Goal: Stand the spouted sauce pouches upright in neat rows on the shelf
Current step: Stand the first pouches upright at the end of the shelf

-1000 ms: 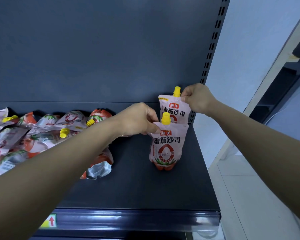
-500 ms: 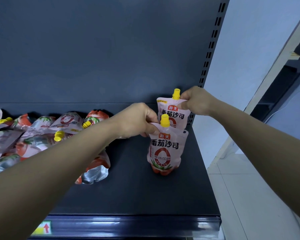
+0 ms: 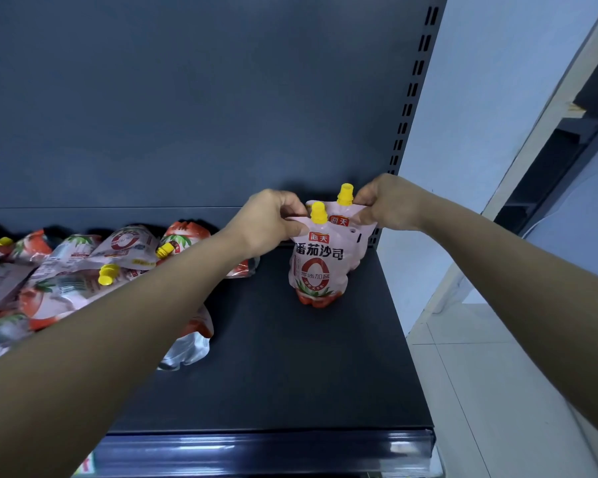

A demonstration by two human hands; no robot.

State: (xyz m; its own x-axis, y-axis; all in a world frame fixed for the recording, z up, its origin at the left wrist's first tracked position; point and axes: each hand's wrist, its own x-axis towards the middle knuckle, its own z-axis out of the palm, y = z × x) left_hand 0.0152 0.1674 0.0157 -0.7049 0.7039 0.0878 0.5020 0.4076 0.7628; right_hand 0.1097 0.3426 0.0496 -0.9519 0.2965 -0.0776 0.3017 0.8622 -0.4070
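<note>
Shelf (image 3: 290,374) deck and back panel (image 3: 187,98) look matt dark painted metal, front price rail (image 3: 256,450) glossy plastic, pouches (image 3: 316,267) glossy printed film with smooth yellow plastic caps (image 3: 318,212), floor tiles (image 3: 480,391) smooth, lower right.

A dark blue-grey back panel (image 3: 187,98) fills most of the view, flat and bare. Along its right edge runs a slotted upright (image 3: 413,91) with paired slots. Beyond it stands a pale blue wall (image 3: 491,81), then a slanting white frame (image 3: 546,132) with a dark rack (image 3: 549,174) behind. White floor tiles (image 3: 480,391) lie below right. A glossy price rail (image 3: 263,450) crosses the bottom.
</note>
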